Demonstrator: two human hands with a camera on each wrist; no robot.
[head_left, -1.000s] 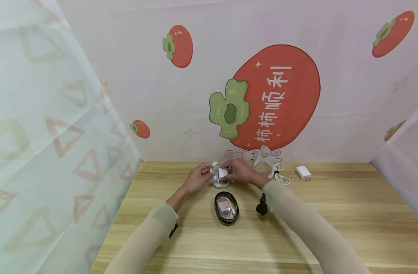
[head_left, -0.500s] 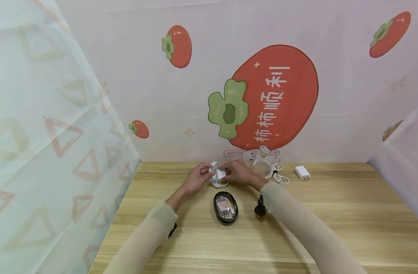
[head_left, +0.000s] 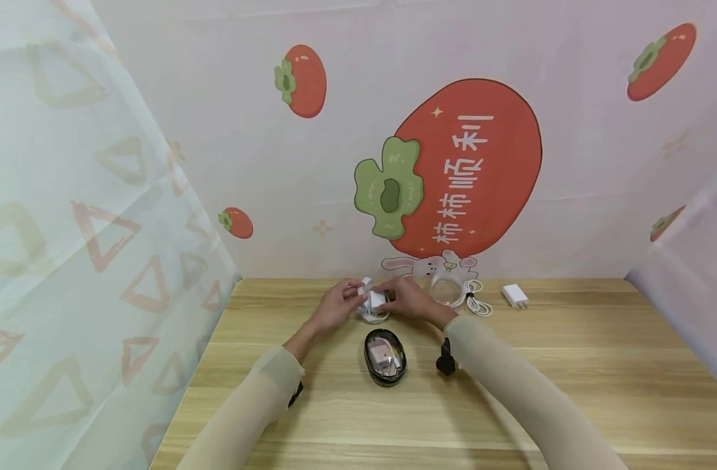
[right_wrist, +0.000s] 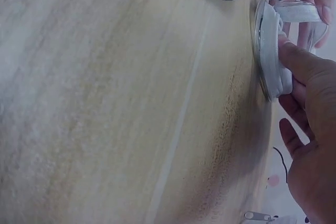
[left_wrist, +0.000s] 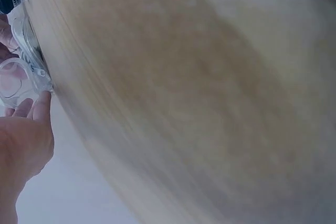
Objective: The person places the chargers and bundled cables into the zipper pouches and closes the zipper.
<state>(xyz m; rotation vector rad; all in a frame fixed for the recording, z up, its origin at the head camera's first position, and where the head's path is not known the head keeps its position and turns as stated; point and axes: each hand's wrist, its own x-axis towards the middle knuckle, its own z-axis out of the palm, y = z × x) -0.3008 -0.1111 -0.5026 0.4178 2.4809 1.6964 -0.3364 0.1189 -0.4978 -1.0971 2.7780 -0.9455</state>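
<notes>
At the back of the wooden table, both hands work at a small clear case with a white zip rim (head_left: 372, 319). My left hand (head_left: 336, 305) grips the raised clear lid (left_wrist: 21, 80) with its fingertips. From the other side, my right hand (head_left: 410, 297) pinches a white charger block (head_left: 377, 299) inside the case, its thumb (right_wrist: 299, 61) close to the white rim. Other contents of the case are mostly hidden by the fingers. Nearer the front lies a black-rimmed oval case (head_left: 385, 358), with a pink charger visible through its clear top.
To the right of my right hand are a second clear round case (head_left: 446, 290) and a white cable (head_left: 479, 300) bundled with a black tie. Farther right, another white charger block (head_left: 515, 296) lies near the wall. A printed cloth wall (head_left: 311, 163) closes off the back.
The head view has shifted slightly, so everything sits a little more to the left. Both hands keep their hold at the clear case with hardly any movement.
</notes>
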